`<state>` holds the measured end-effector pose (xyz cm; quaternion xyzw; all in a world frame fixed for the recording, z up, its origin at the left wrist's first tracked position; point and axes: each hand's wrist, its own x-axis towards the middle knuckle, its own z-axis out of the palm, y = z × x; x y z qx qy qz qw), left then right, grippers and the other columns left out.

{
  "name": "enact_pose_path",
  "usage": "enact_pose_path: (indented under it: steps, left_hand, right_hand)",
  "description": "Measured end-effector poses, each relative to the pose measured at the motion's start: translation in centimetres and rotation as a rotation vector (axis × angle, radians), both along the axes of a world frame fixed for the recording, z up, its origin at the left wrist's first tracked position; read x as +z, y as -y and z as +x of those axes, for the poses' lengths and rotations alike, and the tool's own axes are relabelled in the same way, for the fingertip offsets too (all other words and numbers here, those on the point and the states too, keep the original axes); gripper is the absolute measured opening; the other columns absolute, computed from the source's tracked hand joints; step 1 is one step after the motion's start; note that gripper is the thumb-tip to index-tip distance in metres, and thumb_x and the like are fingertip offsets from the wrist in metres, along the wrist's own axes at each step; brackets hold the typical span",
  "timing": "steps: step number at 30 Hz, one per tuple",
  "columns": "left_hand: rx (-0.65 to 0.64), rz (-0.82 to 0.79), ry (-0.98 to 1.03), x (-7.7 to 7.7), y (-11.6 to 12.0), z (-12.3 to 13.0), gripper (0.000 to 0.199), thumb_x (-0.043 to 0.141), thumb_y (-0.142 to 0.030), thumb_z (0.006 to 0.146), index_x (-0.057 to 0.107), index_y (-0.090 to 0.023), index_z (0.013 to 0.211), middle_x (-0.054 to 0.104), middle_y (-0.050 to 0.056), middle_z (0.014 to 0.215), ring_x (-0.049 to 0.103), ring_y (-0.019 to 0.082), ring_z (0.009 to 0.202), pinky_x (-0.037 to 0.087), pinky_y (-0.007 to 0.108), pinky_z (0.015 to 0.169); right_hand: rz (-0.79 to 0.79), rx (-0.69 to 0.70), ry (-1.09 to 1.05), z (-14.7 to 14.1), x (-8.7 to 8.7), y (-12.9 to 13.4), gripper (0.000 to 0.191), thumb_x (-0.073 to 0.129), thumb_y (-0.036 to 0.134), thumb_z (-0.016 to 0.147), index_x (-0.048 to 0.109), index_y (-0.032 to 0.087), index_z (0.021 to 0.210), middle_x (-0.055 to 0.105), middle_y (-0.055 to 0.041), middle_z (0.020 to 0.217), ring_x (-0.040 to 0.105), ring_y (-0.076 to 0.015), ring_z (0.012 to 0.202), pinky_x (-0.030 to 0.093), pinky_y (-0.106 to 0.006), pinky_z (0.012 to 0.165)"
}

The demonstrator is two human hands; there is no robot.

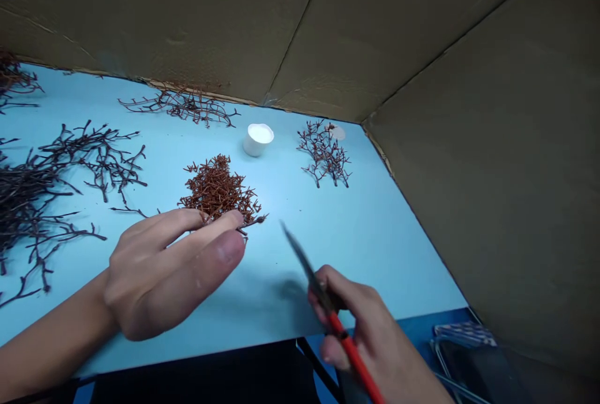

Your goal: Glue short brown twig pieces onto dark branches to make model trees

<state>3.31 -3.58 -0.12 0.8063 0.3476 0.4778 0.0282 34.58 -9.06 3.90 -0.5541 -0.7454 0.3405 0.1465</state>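
Note:
My left hand is closed around a thin dark twig, whose knobby tip sticks out past the fingertips. Just beyond these fingers lies a heap of short reddish-brown twig pieces, partly covered by the hand. My right hand grips a slim red-handled tool with a pointed grey metal blade. The blade angles up and left, apart from the twig, and is slightly blurred; I cannot tell its exact kind.
A small white cup with white contents stands behind the heap. Branched twigs lie to its right beside a pale disc. Dark twigs are piled at left, with brown ones at the back. Cardboard walls border the light-blue table.

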Motion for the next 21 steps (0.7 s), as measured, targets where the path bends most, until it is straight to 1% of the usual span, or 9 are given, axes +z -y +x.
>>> enact_pose_path:
  steps: [2,4,6,9,12,14,17,19,21]
  left_hand:
    - [-0.049,-0.04,0.025,-0.3,0.0,0.0,0.056,0.072,-0.036,0.1,0.063,-0.036,0.155,0.085,0.006,0.113,0.081,0.026,0.094,0.073,0.037,0.078]
    - [-0.078,-0.093,0.042,-0.3,0.0,0.0,0.053,0.071,-0.04,0.101,0.065,-0.034,0.153,0.085,0.007,0.112,0.082,0.027,0.094,0.074,0.038,0.075]
    - [-0.045,-0.122,0.056,-0.1,0.0,0.1,0.049,0.071,-0.037,0.101,0.068,-0.032,0.149,0.085,0.008,0.108,0.081,0.027,0.091,0.073,0.038,0.073]
    - [0.07,-0.1,0.054,0.4,-0.1,0.3,0.043,0.072,-0.029,0.101,0.072,-0.028,0.144,0.084,0.006,0.094,0.078,0.022,0.08,0.071,0.035,0.074]
    - [0.128,-0.03,0.051,1.0,-0.3,0.3,0.043,0.069,-0.021,0.102,0.071,-0.025,0.145,0.08,0.004,0.083,0.068,0.016,0.065,0.065,0.031,0.069]
    - [0.117,-0.024,0.028,1.5,-0.2,0.1,0.045,0.066,-0.016,0.104,0.069,-0.025,0.148,0.079,0.003,0.083,0.064,0.015,0.063,0.062,0.03,0.069]
    - [0.085,-0.063,-0.037,1.9,0.2,-0.6,0.05,0.063,-0.009,0.104,0.066,-0.026,0.15,0.079,0.003,0.088,0.068,0.016,0.074,0.061,0.033,0.083]
    - [0.096,-0.058,-0.063,2.1,0.5,-1.0,0.052,0.065,-0.008,0.103,0.066,-0.028,0.15,0.08,0.003,0.09,0.071,0.017,0.081,0.06,0.034,0.091]
    - [0.12,-0.039,-0.067,2.1,0.5,-1.4,0.053,0.067,-0.008,0.102,0.067,-0.031,0.149,0.08,0.002,0.092,0.072,0.018,0.085,0.061,0.034,0.095]
  right_hand:
    - [0.036,-0.026,0.053,-1.7,-0.5,0.6,0.065,0.059,0.089,0.09,0.046,0.025,0.085,0.05,0.0059,0.066,0.038,-0.014,0.057,0.033,-0.027,0.051]
    - [0.094,-0.059,0.11,-3.1,-1.1,0.9,0.058,0.071,0.078,0.089,0.043,0.027,0.09,0.047,0.0088,0.064,0.035,-0.0136,0.055,0.029,-0.026,0.051]
    - [0.133,-0.074,0.16,-4.3,-1.6,1.1,0.053,0.079,0.065,0.086,0.041,0.028,0.094,0.048,0.01,0.065,0.037,-0.0137,0.053,0.029,-0.026,0.05]
    - [0.184,-0.07,0.212,-5.2,-2.2,1.4,0.053,0.085,0.052,0.082,0.04,0.029,0.096,0.052,0.01,0.066,0.044,-0.0147,0.052,0.032,-0.025,0.05]
    - [0.206,-0.057,0.254,-5.4,-2.5,1.7,0.053,0.086,0.049,0.081,0.041,0.029,0.099,0.056,0.0096,0.066,0.049,-0.0165,0.05,0.035,-0.026,0.049]
    - [0.222,-0.056,0.278,-5.5,-2.5,1.8,0.052,0.086,0.046,0.081,0.039,0.03,0.099,0.059,0.0093,0.065,0.052,-0.0177,0.048,0.036,-0.027,0.048]
    - [0.28,-0.064,0.273,-6.0,-2.5,1.4,0.055,0.086,0.045,0.081,0.035,0.03,0.097,0.06,0.0092,0.064,0.056,-0.0194,0.046,0.036,-0.028,0.046]
    - [0.327,-0.065,0.242,-6.6,-2.4,1.1,0.058,0.086,0.049,0.08,0.035,0.03,0.099,0.061,0.0092,0.064,0.058,-0.0201,0.045,0.037,-0.028,0.045]
    - [0.361,-0.071,0.207,-7.3,-2.2,0.7,0.06,0.086,0.054,0.081,0.036,0.03,0.103,0.063,0.0085,0.065,0.059,-0.0204,0.045,0.038,-0.029,0.045]
